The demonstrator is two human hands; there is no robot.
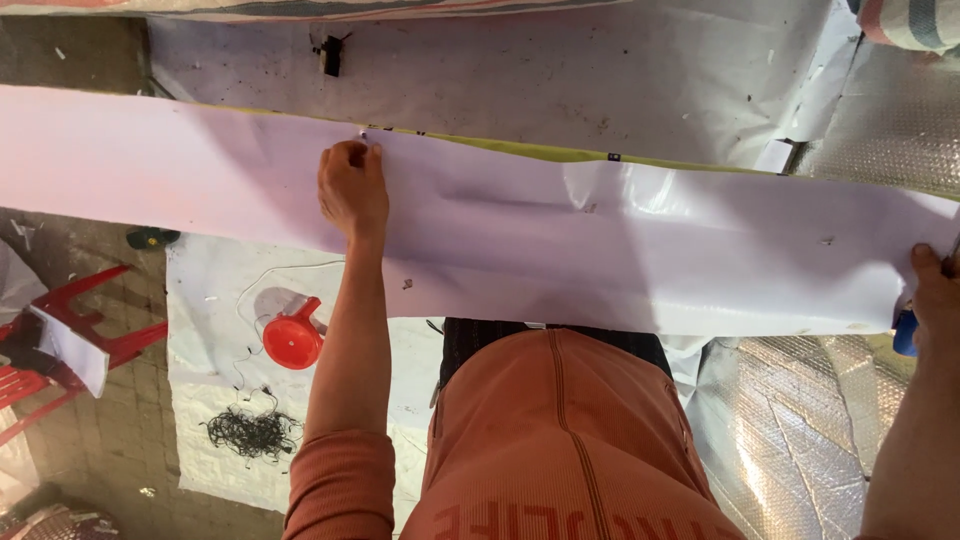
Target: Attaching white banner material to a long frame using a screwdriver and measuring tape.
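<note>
Over brick floor (pixel 90 440) I pinch the white sheet's (pixel 600 240) far edge — left hand (pixel 352 188) closed, right hand (pixel 935 290) gripping its end — keeping it taut.

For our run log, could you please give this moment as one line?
left hand: pressing white sheet top edge | right hand: gripping sheet's right end, blue object beside

So from my feed there's a red round lamp thing (pixel 292 340) on a white floor sheet (pixel 205 290). Just below it sits a tangle of black wire (pixel 252 433), and off to its left a red plastic chair (pixel 70 330).
</note>
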